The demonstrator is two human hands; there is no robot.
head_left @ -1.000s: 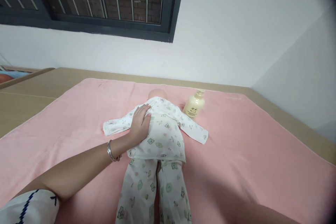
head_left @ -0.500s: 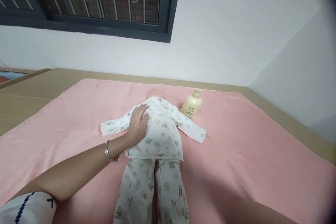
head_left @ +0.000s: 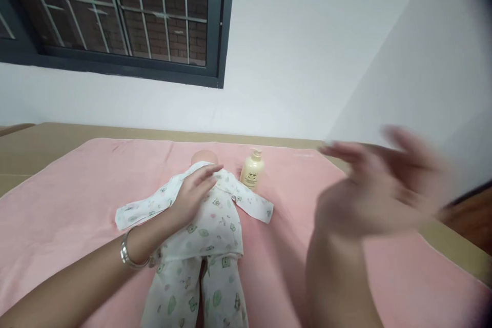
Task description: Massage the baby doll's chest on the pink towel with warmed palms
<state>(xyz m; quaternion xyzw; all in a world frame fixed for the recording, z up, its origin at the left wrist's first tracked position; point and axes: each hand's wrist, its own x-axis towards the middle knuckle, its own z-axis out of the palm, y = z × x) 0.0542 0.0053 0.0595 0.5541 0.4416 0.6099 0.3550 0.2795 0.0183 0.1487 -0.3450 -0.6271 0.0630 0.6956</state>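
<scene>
A doll [head_left: 209, 218] in printed pyjamas is lying face down on a pink blanket [head_left: 73, 179], head toward the wall. The left hand [head_left: 192, 193] (a metal bangle [head_left: 128, 256] is sitting on its wrist) is resting flat on the doll's upper back, fingers loosely spread, gripping nothing. The right hand [head_left: 378, 192] is hovering in the air, blurred, fingers wide and empty. A cream pump bottle [head_left: 251, 170] is standing just beside the doll's shoulder.
</scene>
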